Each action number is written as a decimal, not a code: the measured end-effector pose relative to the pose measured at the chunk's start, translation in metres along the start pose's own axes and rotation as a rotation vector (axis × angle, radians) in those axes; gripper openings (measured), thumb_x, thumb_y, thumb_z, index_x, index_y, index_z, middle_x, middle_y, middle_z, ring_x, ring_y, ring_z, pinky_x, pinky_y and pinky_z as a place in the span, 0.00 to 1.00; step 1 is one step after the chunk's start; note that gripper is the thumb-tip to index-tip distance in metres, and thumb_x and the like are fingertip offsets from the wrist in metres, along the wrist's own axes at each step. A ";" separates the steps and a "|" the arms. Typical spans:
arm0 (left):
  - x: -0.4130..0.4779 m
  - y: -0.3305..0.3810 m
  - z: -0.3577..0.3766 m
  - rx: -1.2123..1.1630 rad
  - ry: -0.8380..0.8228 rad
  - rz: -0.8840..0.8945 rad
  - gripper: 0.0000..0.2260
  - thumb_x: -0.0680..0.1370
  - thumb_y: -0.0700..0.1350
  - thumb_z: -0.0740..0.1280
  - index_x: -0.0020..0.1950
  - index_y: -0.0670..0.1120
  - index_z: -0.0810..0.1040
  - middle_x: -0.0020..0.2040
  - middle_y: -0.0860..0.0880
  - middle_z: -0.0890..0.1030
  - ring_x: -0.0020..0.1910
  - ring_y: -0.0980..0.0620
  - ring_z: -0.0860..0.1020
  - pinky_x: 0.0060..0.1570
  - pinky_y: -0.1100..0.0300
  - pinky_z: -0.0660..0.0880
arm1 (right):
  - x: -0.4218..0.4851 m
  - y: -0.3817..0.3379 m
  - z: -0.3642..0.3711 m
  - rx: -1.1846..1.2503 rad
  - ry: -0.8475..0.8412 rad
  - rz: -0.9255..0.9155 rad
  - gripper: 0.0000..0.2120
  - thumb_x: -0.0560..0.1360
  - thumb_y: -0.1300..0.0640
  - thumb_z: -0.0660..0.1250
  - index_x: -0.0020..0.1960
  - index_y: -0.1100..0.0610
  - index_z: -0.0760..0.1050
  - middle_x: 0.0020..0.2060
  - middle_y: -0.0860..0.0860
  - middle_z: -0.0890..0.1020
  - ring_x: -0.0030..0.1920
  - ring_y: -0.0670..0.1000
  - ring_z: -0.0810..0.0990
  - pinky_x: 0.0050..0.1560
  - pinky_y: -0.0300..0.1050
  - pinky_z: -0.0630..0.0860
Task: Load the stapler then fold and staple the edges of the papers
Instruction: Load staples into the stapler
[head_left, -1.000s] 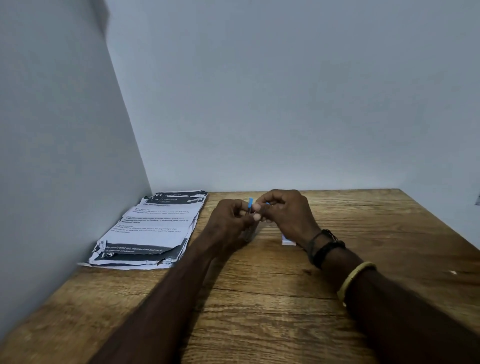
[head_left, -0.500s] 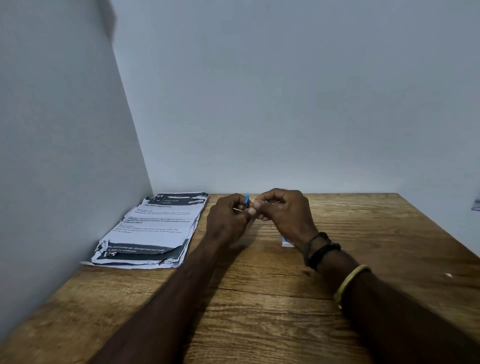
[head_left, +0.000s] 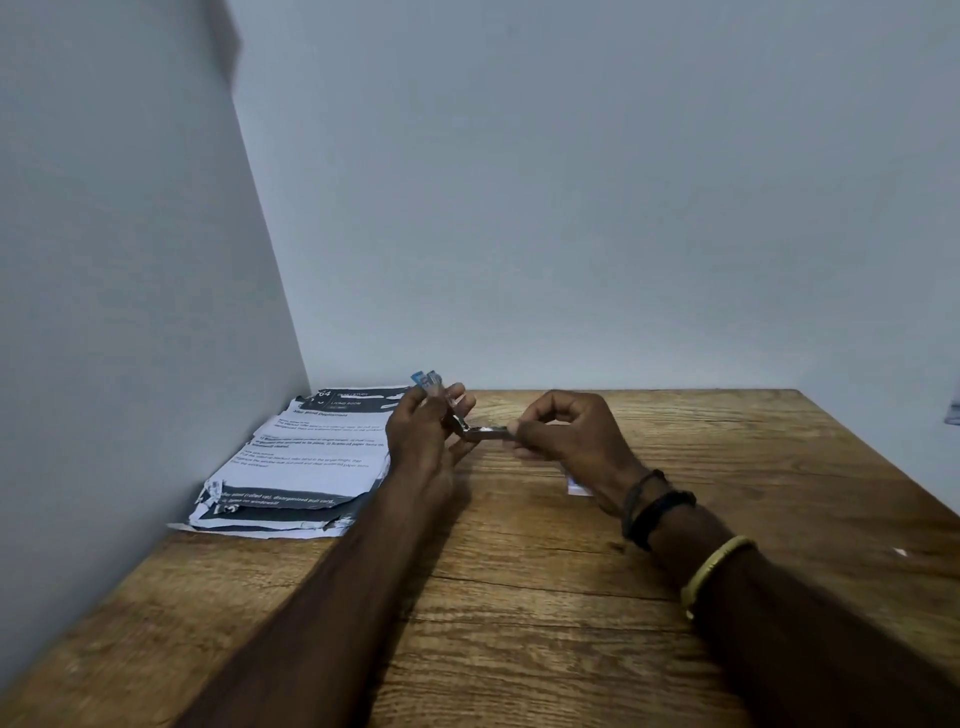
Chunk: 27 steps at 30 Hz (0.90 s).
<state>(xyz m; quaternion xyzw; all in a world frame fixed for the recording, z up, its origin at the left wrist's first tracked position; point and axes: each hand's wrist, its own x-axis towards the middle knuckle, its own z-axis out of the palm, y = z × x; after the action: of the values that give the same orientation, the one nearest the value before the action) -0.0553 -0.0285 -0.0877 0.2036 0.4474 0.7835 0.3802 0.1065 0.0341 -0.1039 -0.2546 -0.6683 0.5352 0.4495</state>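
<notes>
A small blue-and-metal stapler (head_left: 457, 415), hinged open above the worktop (head_left: 519, 597), is gripped by the left hand (head_left: 423, 434) and right hand (head_left: 569, 434). Printed papers (head_left: 301, 457) lie stacked by the pale corner walls (head_left: 571, 208).

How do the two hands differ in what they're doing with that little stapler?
The left hand holds the stapler by its blue end, fingers pointing up, while the right hand pinches the metal part, drawn out sideways. The right wrist wears dark bands and a yellow bangle; the left wrist is bare. The left hand is beside the papers; the right is farther from them. Both hover above the table, gripping the same stapler.
</notes>
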 end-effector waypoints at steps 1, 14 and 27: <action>0.000 -0.001 0.000 -0.055 0.037 -0.039 0.09 0.84 0.45 0.62 0.61 0.43 0.77 0.54 0.43 0.84 0.51 0.47 0.84 0.47 0.46 0.81 | -0.001 0.000 0.003 -0.058 -0.034 -0.013 0.08 0.71 0.63 0.79 0.41 0.66 0.81 0.37 0.56 0.86 0.40 0.55 0.88 0.48 0.57 0.85; -0.006 -0.002 0.009 0.167 -0.142 -0.127 0.08 0.82 0.36 0.60 0.49 0.37 0.78 0.43 0.42 0.81 0.31 0.54 0.82 0.31 0.59 0.81 | -0.008 -0.001 0.025 -0.429 -0.092 -0.155 0.05 0.70 0.62 0.74 0.37 0.54 0.84 0.39 0.45 0.87 0.40 0.38 0.84 0.46 0.34 0.78; -0.009 -0.011 0.000 0.768 -0.470 0.046 0.13 0.78 0.47 0.70 0.42 0.36 0.83 0.38 0.43 0.84 0.30 0.51 0.81 0.25 0.60 0.75 | 0.004 0.006 -0.001 -0.121 0.100 0.049 0.05 0.76 0.63 0.72 0.51 0.61 0.80 0.41 0.63 0.86 0.38 0.59 0.86 0.42 0.54 0.84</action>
<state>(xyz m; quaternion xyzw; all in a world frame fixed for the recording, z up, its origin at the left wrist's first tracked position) -0.0453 -0.0326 -0.0968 0.5124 0.6026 0.5012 0.3508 0.1049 0.0397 -0.1083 -0.3240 -0.6696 0.4913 0.4530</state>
